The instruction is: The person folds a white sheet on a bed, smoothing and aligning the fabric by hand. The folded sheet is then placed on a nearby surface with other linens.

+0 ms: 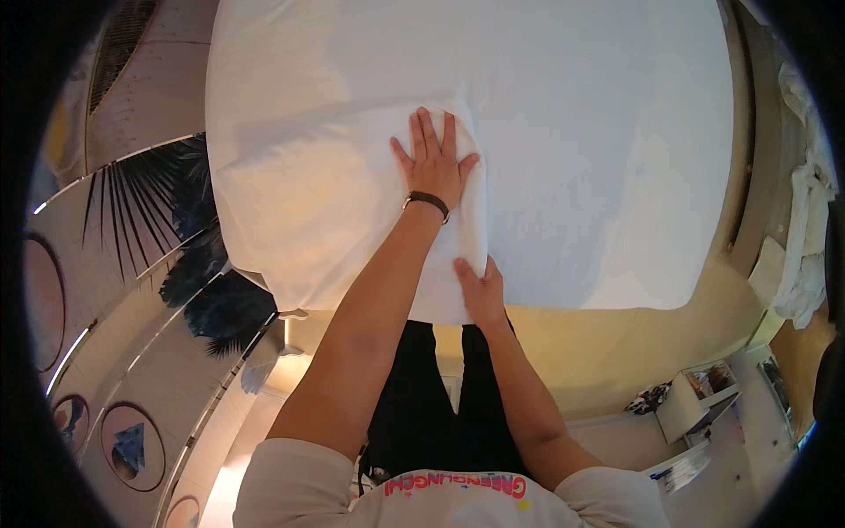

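A white sheet [561,165] covers the bed in front of me. On its left half a white fabric layer [317,178] lies loosely, with a few wrinkles and a folded edge running towards me. My left hand [432,162], with a dark band at the wrist, presses flat on this layer near the fold, fingers spread. Closer to my body, my right hand [483,290] pinches the near end of the folded edge. Its thumb rests on top, and the other fingers are mostly hidden beneath the cloth.
Patterned panels with dark palm leaves [132,204] stand along the left. A glowing lamp [290,343] is near the bed's left corner. At lower right is a white shelf unit [700,399] holding items. Crumpled white fabric [802,257] lies at far right.
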Demonstrator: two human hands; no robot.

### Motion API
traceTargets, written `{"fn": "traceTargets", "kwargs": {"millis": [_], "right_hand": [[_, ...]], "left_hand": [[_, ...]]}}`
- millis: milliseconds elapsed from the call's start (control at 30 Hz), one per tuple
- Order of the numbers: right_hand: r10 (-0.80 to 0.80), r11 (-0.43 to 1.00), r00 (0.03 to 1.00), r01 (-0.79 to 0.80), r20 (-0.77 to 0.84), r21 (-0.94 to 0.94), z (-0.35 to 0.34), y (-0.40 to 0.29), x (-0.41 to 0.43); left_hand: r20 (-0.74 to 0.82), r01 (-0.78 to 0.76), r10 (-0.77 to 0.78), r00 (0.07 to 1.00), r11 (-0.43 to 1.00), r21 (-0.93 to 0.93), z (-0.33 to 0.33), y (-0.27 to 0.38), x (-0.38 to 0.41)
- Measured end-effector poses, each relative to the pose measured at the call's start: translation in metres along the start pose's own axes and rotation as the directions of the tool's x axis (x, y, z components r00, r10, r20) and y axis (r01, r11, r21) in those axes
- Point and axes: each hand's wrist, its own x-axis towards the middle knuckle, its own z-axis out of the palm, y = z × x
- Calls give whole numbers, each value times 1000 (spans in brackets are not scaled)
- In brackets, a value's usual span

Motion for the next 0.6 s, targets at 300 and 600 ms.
{"fn": "traceTargets", "kwargs": {"millis": [300, 600], "right_hand": [[-23, 964, 996, 46, 88, -264, -26, 9, 40], [27, 985, 994, -8, 109, -170, 2, -42, 67]], "left_hand": [[-103, 129, -132, 986, 991, -42, -34, -34, -42], [-201, 175, -130, 971, 957, 231, -20, -221, -95]]}}
